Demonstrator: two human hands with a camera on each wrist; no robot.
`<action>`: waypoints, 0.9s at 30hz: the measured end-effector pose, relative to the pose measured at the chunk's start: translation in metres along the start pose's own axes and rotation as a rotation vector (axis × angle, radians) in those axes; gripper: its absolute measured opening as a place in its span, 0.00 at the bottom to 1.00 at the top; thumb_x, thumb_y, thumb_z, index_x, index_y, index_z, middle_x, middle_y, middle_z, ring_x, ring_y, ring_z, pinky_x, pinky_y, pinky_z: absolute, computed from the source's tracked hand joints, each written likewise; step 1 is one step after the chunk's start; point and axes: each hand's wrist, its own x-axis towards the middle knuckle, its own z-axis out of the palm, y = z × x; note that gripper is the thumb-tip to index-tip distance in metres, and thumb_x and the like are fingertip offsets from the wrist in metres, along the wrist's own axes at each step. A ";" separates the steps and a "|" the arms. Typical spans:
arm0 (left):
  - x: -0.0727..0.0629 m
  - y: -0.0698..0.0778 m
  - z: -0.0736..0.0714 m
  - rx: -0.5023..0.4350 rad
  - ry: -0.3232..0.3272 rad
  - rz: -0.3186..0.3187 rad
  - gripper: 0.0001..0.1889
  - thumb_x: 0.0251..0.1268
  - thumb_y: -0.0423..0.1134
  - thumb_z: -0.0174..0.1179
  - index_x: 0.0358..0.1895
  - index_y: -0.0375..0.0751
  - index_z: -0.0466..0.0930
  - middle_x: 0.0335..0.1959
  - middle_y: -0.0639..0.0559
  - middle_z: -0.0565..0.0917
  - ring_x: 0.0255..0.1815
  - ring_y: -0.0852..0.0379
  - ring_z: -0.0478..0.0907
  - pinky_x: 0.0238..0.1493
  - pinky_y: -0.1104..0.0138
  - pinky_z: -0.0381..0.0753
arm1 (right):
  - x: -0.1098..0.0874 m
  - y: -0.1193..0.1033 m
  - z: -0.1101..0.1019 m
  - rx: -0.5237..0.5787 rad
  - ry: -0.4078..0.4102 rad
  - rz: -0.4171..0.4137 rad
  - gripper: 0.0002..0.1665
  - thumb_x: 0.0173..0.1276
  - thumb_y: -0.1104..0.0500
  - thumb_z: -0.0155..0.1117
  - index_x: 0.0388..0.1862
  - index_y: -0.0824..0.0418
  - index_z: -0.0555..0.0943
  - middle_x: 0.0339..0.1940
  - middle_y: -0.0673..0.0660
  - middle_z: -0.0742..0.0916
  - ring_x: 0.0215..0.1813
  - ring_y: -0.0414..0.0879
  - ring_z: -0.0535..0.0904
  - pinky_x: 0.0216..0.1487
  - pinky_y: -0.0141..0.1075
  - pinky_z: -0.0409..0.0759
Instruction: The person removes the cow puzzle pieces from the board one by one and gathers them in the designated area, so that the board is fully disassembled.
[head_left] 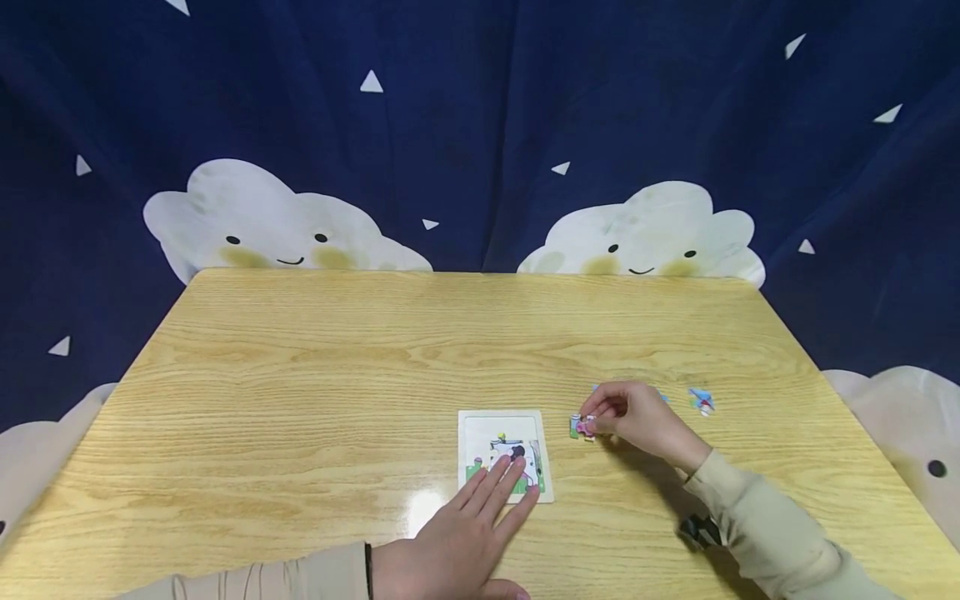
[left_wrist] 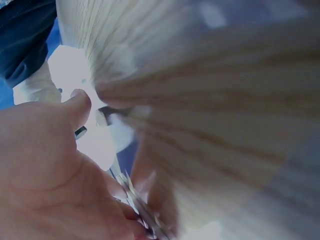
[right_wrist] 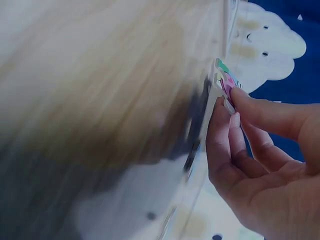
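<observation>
A small white-framed jigsaw puzzle board (head_left: 501,414) lies on the wooden table, with several pieces fitted in its lower part and a bare white area at the top. My left hand (head_left: 471,533) rests on the board with its fingers straight, covering part of the picture. To the right of the board, my right hand (head_left: 637,417) pinches a puzzle piece (head_left: 584,426) with pink, green and blue on it between thumb and fingers. In the right wrist view that puzzle piece (right_wrist: 226,82) is held at the fingertips.
Another blue puzzle piece (head_left: 702,400) lies to the right of my right hand, and more pieces are partly hidden behind that hand. The wooden table (head_left: 300,375) ends at a dark blue curtain (head_left: 465,125) with cloud shapes.
</observation>
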 end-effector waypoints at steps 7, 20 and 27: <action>0.000 -0.001 -0.003 -0.020 -0.036 -0.004 0.52 0.62 0.77 0.33 0.78 0.40 0.51 0.77 0.33 0.50 0.78 0.40 0.47 0.73 0.57 0.55 | -0.011 0.016 -0.015 -0.042 0.034 0.054 0.09 0.58 0.75 0.66 0.33 0.63 0.85 0.26 0.53 0.84 0.29 0.44 0.78 0.24 0.33 0.75; 0.000 -0.001 -0.001 -0.036 -0.005 0.005 0.51 0.64 0.76 0.33 0.77 0.39 0.52 0.76 0.32 0.51 0.77 0.40 0.48 0.72 0.56 0.56 | -0.016 0.023 -0.014 -0.206 0.091 -0.040 0.07 0.56 0.70 0.73 0.29 0.59 0.86 0.23 0.47 0.83 0.26 0.38 0.76 0.28 0.30 0.74; 0.000 -0.001 -0.001 -0.042 0.007 0.006 0.50 0.64 0.76 0.33 0.77 0.39 0.53 0.76 0.32 0.51 0.77 0.40 0.47 0.72 0.56 0.55 | -0.019 0.018 -0.015 -0.186 0.096 -0.038 0.05 0.57 0.69 0.73 0.31 0.60 0.86 0.24 0.48 0.84 0.25 0.38 0.76 0.25 0.31 0.73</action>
